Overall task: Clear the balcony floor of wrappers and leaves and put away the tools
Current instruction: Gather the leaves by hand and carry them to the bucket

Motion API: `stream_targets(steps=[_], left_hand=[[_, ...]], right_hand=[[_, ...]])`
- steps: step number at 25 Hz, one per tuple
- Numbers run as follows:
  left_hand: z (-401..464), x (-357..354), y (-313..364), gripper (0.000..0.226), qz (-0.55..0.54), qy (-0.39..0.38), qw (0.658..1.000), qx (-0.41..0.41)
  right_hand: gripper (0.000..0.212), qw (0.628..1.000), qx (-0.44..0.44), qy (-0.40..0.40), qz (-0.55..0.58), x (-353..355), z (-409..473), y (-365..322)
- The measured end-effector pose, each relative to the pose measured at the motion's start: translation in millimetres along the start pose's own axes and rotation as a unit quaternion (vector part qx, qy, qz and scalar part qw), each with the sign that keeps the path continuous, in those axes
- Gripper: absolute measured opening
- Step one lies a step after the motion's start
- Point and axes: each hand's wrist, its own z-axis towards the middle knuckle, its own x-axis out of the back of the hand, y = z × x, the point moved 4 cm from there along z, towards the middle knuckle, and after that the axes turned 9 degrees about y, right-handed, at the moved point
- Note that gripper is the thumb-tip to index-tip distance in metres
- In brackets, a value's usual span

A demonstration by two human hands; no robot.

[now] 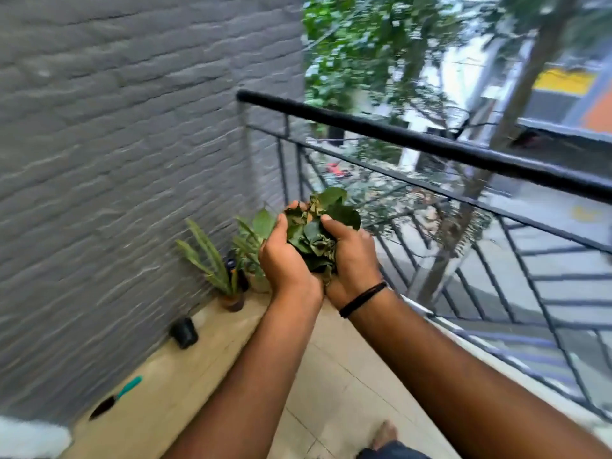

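Left hand point(284, 256) and right hand point(351, 260) cupped together, clasping bundle of leaves point(314, 226) above balcony floor point(331, 376), beside railing point(430, 144). Trowel point(116, 397) at floor's wall edge. No legible writing.

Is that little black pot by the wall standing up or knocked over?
Knocked over, it seems. The black pot lies tilted on the ledge by the wall, not on its base. The blur hides whether it is empty.

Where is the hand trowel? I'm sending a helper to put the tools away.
Start at the grey brick wall and follow the raised ledge along its foot, toward the near end. The trowel lies flat there, away from the potted plants and the small black pot. Its teal handle and dark blade set it apart.
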Motion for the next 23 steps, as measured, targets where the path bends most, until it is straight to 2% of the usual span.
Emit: stream_targets(steps=[3,5,11,14,17,20,23], left_hand=[[-48.2,-14.1,-54.9,0.033,0.050,-0.041,0.997,0.052],[-91.9,-22.3,-94.1,0.032,0.067,-0.094,0.989,0.097],[-269.1,-22.4,-231.9,0.038,0.132,-0.205,0.940,0.237],[-387.2,5.0,-304.5,0.045,0.183,-0.251,0.897,0.316],[-498.7,36.6,-357.6,0.036,0.204,-0.313,0.838,0.396],[-598.4,75.7,-393.2,0.049,0.253,-0.362,0.774,0.453],[-679.5,103.6,-416.5,0.043,0.303,-0.407,0.718,0.476]], right_hand=[[0.030,0.996,0.056,0.049,0.042,56.1,-24.4,-43.1],[0.030,0.991,0.092,0.073,0.070,104.6,-47.8,-69.0],[0.030,0.948,0.218,0.186,0.136,280.5,-146.6,-152.5],[0.031,0.912,0.259,0.248,0.197,392.8,-221.8,-183.3],[0.036,0.864,0.310,0.306,0.251,491.7,-294.7,-194.2],[0.038,0.810,0.344,0.355,0.317,571.0,-372.4,-198.1],[0.036,0.755,0.389,0.369,0.377,622.4,-441.5,-202.3]])
